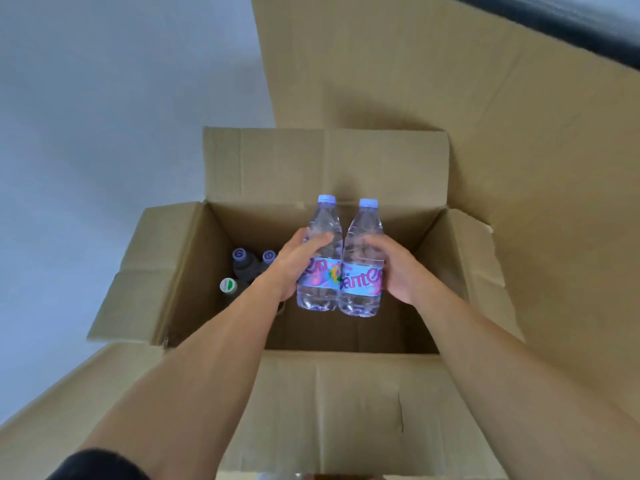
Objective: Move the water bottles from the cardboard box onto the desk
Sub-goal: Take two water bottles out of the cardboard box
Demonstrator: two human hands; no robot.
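Since each hand grips one bottle, left hand (291, 268) on the left bottle (320, 258), right hand (398, 271) on the right bottle (362, 265), both touching above the open box (207, 258), I'd lift straight up, clearing the flaps, then find the desk, which isn't in view.

A pale grey floor (114, 98) carries everything here. On it stands an open cardboard box (346, 403) with its four flaps folded outward. A large flat sheet of cardboard (485, 81) rises just behind the box to the right, seemingly propped, and more cardboard (52, 410) lies at the near left, touching the box.
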